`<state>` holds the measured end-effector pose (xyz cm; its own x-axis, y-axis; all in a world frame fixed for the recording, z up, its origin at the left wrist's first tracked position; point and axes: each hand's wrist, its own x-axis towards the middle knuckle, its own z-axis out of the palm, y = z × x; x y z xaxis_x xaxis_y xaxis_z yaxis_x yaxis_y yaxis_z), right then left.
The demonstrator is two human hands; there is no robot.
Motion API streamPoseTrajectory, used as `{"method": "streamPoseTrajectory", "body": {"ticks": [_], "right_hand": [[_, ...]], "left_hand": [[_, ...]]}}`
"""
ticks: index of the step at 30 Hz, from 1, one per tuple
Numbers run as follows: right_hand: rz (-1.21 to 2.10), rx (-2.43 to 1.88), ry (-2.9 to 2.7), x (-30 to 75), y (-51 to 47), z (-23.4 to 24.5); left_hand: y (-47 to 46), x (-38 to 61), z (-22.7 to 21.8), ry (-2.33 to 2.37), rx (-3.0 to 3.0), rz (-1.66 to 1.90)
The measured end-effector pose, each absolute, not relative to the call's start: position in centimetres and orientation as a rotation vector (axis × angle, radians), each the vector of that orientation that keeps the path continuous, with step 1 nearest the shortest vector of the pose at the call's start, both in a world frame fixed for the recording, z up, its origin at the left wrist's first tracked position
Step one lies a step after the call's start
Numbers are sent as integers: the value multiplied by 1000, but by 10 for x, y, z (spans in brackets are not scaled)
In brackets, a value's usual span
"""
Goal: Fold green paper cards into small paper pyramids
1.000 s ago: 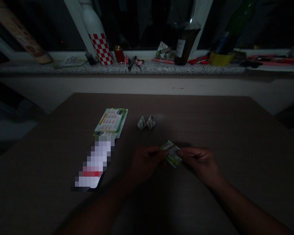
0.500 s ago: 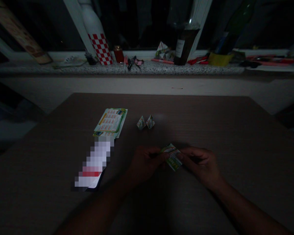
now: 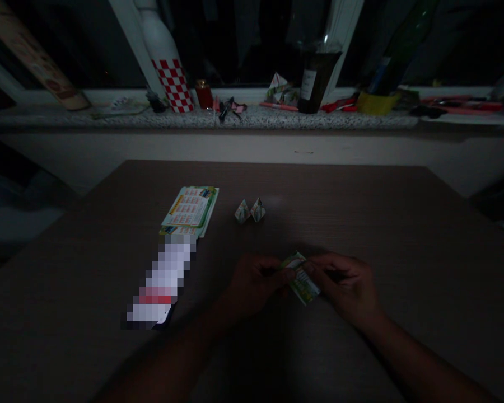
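Observation:
In dim light, my left hand [image 3: 255, 285] and my right hand [image 3: 343, 284] both pinch a small folded printed paper [image 3: 303, 281] just above the brown table [image 3: 361, 212]. The paper is green and white with small print. Each hand's fingertips close on one side of it. Farther back on the table stand two small folded paper pyramids [image 3: 250, 211], side by side and apart from my hands.
A stack of printed calendar cards [image 3: 191, 209] lies left of centre, with a pixelated flat object [image 3: 162, 282] in front of it. The stone windowsill [image 3: 235, 116] behind holds a checkered white bottle [image 3: 168, 61], a dark bottle [image 3: 315, 75], a small red jar, pens and clutter.
The folded paper and both hands have shifted slightly right and toward me; the paper has turned a little between the fingers.

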<state>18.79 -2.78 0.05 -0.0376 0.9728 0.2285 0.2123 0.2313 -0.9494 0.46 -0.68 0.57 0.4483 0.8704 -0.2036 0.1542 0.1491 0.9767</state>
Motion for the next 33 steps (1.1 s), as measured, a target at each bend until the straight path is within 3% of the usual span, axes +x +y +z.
{"method": "streamPoseTrajectory", "body": {"ticks": [18, 33], "right_hand": [[877, -1223, -1529, 189, -29, 1], [1175, -1201, -1367, 194, -24, 0]], "left_hand": [[-7, 4, 2, 957, 1298, 633], [-4, 4, 3, 1018, 1292, 655]]}}
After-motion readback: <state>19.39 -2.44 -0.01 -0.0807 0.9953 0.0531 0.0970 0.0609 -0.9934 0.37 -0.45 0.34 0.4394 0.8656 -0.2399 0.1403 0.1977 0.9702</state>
